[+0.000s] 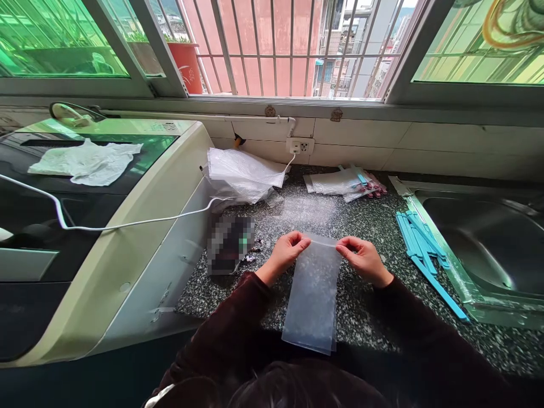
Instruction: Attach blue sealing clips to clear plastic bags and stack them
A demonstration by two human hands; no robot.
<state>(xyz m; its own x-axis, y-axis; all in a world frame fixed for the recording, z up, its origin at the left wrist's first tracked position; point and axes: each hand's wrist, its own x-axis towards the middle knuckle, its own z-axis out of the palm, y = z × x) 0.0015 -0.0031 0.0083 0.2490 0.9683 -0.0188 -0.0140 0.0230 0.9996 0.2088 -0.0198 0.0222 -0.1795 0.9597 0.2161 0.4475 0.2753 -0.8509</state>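
Note:
A long, frosted clear plastic bag (314,294) hangs down toward me over the speckled counter, its top edge stretched between my hands. My left hand (287,252) pinches the top left corner between thumb and fingers. At the opposite corner my right hand (363,258) does the same. On the counter to the right lie several light blue plastic strips (425,243), in a loose bundle. Behind my hands, a stack of clear bags (244,170) leans by the wall. Farther right is a smaller pile of filled bags (344,182) with blue and dark pink pieces at one end.
A washing machine (106,226) stands at the left with a crumpled white cloth (87,161) on top. A white cable (170,218) runs across it to a wall socket (300,147). A blurred dark object (229,246) lies left of my hands. A steel sink (488,243) is at the right.

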